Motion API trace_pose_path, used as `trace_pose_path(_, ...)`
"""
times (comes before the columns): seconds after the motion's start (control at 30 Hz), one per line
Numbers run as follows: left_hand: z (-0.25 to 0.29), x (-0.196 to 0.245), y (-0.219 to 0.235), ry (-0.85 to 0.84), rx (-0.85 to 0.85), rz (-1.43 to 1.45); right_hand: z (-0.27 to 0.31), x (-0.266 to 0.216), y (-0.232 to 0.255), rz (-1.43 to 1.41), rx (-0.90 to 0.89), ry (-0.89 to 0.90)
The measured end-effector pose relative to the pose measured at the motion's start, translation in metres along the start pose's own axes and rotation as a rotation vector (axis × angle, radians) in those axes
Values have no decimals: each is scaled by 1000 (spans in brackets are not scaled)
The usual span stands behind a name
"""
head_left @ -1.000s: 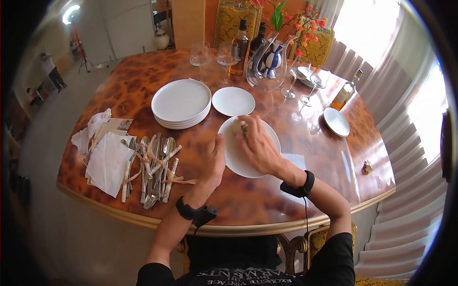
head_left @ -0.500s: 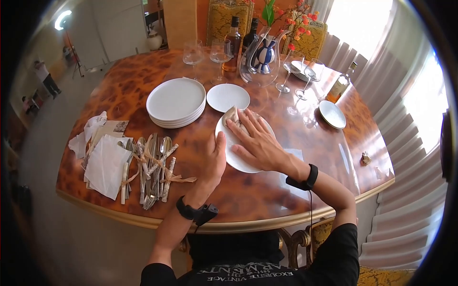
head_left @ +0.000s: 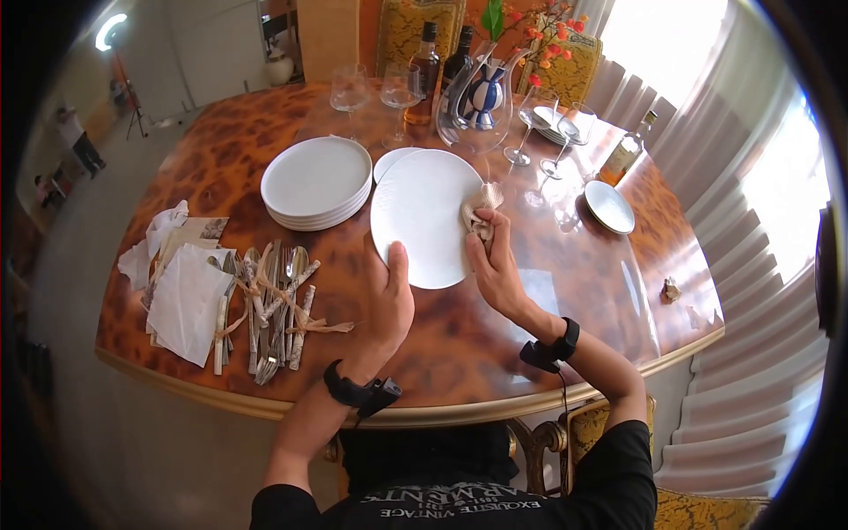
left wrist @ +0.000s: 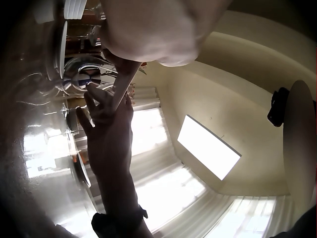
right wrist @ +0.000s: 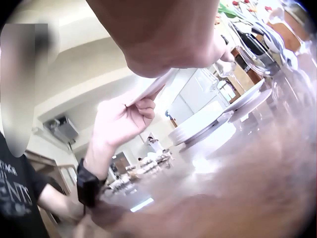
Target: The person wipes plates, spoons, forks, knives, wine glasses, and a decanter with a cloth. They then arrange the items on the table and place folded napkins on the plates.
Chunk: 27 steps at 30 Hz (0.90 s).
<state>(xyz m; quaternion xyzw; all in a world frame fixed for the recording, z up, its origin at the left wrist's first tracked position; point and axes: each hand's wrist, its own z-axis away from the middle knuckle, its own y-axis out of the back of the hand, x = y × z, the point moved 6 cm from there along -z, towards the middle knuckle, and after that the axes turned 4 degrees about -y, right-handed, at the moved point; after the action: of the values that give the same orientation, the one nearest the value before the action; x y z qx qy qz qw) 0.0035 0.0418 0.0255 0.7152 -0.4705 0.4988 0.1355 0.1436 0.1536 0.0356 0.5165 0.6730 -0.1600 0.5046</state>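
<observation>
My left hand (head_left: 394,296) grips a white plate (head_left: 422,216) by its near left edge, thumb on top and fingers hidden underneath. The plate is held up and tilted above the table. At its right rim my right hand (head_left: 502,269) pinches a crumpled beige cloth (head_left: 488,198) against the plate. In the right wrist view the left hand (right wrist: 121,124) shows its fingers curled beneath the plate (right wrist: 148,91). Behind the held plate, a smaller white plate (head_left: 389,162) is partly covered. A stack of white plates (head_left: 316,177) stands to the left.
Tied cutlery bundles (head_left: 274,305) and white napkins (head_left: 187,296) lie at the left. Toward the back stand wine glasses (head_left: 349,93), bottles (head_left: 424,71) and a glass decanter (head_left: 450,115). A small plate (head_left: 609,208) and another bottle (head_left: 625,152) are at the right.
The plate has been raised off the table and tilted in the left hand. The right hand, earlier spread flat over the cloth on the plate, now pinches it at the right rim.
</observation>
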Motion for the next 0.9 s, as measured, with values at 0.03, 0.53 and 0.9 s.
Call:
trace_pose_path(0.03, 0, 5, -4, -57, -38, -29, -1, 1, 0, -2, 3, 2)
trace_pose_path(0.53, -16, -5, 16, 211, -87, -28, -3, 15, 13, -295, -184, -162)
trace_pose_path(0.9, -13, 6, 17, 18, 132, 13, 9, -6, 9, -532, -66, -384)
